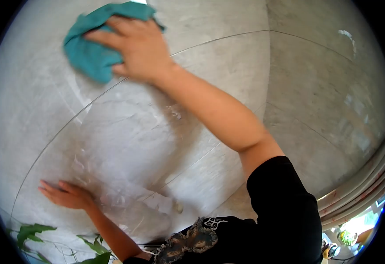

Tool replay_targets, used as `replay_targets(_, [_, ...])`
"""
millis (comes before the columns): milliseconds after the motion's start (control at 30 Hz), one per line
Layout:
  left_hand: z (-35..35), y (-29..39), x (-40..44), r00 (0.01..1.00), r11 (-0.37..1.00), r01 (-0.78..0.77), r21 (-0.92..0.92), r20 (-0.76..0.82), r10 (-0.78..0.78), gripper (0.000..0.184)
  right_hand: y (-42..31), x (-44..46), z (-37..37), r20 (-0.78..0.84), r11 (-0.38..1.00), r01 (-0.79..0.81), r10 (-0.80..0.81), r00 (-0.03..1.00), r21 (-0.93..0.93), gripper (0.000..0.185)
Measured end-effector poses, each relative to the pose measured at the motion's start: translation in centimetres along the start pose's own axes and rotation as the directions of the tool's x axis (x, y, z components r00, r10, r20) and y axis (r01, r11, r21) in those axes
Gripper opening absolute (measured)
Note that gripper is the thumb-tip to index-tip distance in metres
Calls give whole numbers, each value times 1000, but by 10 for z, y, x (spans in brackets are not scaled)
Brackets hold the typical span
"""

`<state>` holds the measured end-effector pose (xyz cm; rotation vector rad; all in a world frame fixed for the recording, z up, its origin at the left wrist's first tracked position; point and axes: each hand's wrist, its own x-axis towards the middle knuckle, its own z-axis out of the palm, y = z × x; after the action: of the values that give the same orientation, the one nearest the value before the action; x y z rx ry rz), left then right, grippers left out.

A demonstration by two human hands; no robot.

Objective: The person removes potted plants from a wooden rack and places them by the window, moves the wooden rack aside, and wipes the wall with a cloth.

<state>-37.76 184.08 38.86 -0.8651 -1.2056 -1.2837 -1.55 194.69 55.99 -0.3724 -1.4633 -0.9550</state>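
A teal cloth lies bunched against the grey tiled wall at the upper left. My right hand presses on the cloth with fingers spread over it, arm stretched up and across. Lower down on the left, my left hand rests against the same wall, its fingers stretched out and holding nothing. Part of the cloth is hidden under my right hand.
Green leaves of a plant stick up at the lower left, close to my left forearm. A gathered curtain hangs at the right, with a small potted plant by the bright window below it. The wall turns a corner right of the middle.
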Motion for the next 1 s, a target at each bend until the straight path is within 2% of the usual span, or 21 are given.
replay_targets(33, [12,6,-4,1000,1000,-1,-28,0,1,59,56,-20,-14,-68,998,-69,68,995,-3,65])
replay_targets(67, [1,2,-2,1000,1000,-17,10,5,17,59,63,-22,-27,-68,997,-41,37,997,-63,67])
replay_targets(100, [3,-11,1,1000,999,-20,46,17,20,59,73,-14,-37,-42,995,-64,61,997,-72,61])
replay_targets(133, [9,-10,-2,1000,999,-20,40,25,19,59,83,-26,-49,110,986,-111,125,986,-123,72])
replay_targets(167, [6,-12,1,999,998,-33,54,11,33,59,107,-29,-60,88,982,-155,165,982,-109,74])
replay_targets(200, [3,-20,7,999,996,-42,75,2,42,58,142,-23,-70,-7,975,-174,174,985,-136,70])
replay_targets(233, [-8,-20,12,997,990,-79,120,-3,80,55,154,-33,-73,2,972,-158,160,987,-172,67])
replay_targets(333, [-1,-33,7,995,990,-104,92,18,103,53,235,-64,-95,-142,914,-295,265,954,-279,65])
replay_targets(367, [-2,-31,7,996,991,-94,94,10,93,52,294,-98,-112,-143,806,-496,476,868,-324,64])
replay_targets(400, [-2,-30,6,996,991,-94,96,6,94,52,342,-129,-134,-156,657,-659,655,739,-365,63])
replay_targets(467, [-1,-45,5,996,992,-91,92,9,90,51,328,-147,-151,-257,855,-428,361,897,-294,44])
replay_targets(533, [-2,-65,6,995,990,-95,109,9,94,50,335,-197,-173,-133,941,-300,281,950,-158,54])
replay_targets(600, [9,-71,7,993,987,-120,103,5,120,50,302,-219,-173,-200,913,-363,326,924,-188,54])
replay_targets(667, [8,-92,3,992,986,-128,106,15,127,49,281,-235,-156,-175,930,-319,288,942,-186,56])
replay_targets(767, [6,-78,1,992,987,-124,100,24,122,48,265,-288,-174,-36,889,-304,311,950,-343,58])
replay_targets(833, [9,-83,2,996,991,-85,102,12,85,48,261,-353,-183,-60,846,-419,424,904,-329,53])
replay_targets(933, [8,-66,6,997,994,-82,72,-8,82,48,261,-470,-202,-165,682,-697,678,716,-223,44])
replay_targets(967, [8,-70,6,998,994,-66,82,1,66,49,258,-494,-204,-186,633,-750,727,661,-190,41])
replay_targets(1000, [6,-58,10,999,997,-50,60,6,50,50,225,-468,-189,-241,667,-731,693,680,-146,41])
